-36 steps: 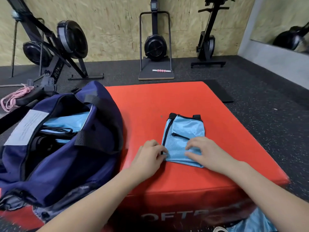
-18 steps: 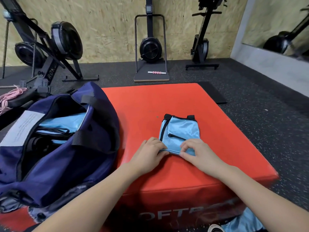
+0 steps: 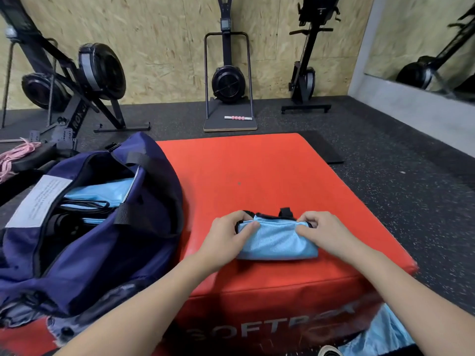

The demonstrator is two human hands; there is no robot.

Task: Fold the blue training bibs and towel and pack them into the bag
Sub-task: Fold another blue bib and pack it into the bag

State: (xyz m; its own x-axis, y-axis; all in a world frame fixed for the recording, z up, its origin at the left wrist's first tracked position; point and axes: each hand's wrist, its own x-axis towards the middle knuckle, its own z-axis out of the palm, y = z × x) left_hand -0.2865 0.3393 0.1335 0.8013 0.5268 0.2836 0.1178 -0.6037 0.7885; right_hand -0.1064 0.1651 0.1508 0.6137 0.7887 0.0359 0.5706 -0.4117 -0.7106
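Red soft box (image 3: 257, 170): folded blue bib (image 3: 276, 242) lies under your fingertips; open navy bag (image 3: 90, 253) left of them.

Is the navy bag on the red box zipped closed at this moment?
No, the navy bag lies with its top open, and folded blue bibs show inside it.

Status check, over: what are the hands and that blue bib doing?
Both hands, left and right, pinch the folded bib on the red box. Bag open beside it. Nothing between.
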